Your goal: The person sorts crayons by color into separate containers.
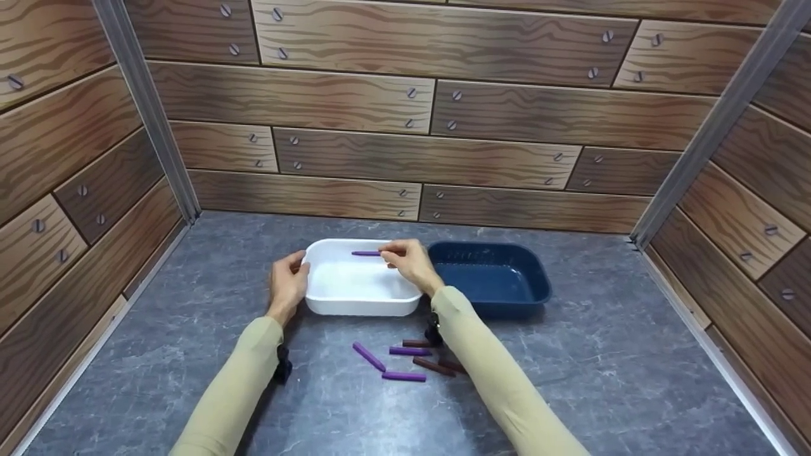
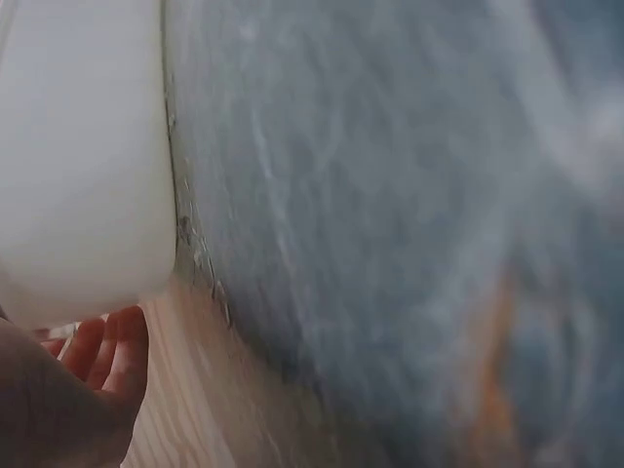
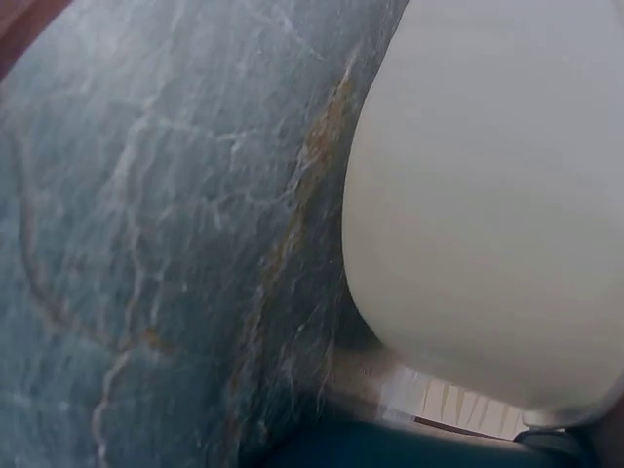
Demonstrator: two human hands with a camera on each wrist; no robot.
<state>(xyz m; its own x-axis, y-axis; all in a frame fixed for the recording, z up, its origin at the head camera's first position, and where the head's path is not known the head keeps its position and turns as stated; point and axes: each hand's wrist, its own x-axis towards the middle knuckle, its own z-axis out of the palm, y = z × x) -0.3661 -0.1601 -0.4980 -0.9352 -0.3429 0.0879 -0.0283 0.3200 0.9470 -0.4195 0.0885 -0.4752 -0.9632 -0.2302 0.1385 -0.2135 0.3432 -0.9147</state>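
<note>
My right hand (image 1: 412, 261) is over the right part of a white rectangular container (image 1: 361, 306), pinching one end of a slim purple crayon-like stick (image 1: 365, 253). The stick points left, level above the container's inside. At the container's left end, my left hand (image 1: 288, 285) grips the wall, fingers and thumb at the rim. In the left wrist view, the fingers (image 2: 122, 356) curl by the container's rounded corner (image 2: 88, 195). The right wrist view shows the container's outer wall (image 3: 487, 214) but not the held stick.
A dark blue container (image 1: 488, 282) stands right of the white one. Nearer on the grey marbled table (image 1: 621, 354) lie three purple sticks (image 1: 404, 377) and a few brown sticks (image 1: 434, 367), partly under the right forearm. Wood-patterned walls (image 1: 304, 196) enclose the back and sides.
</note>
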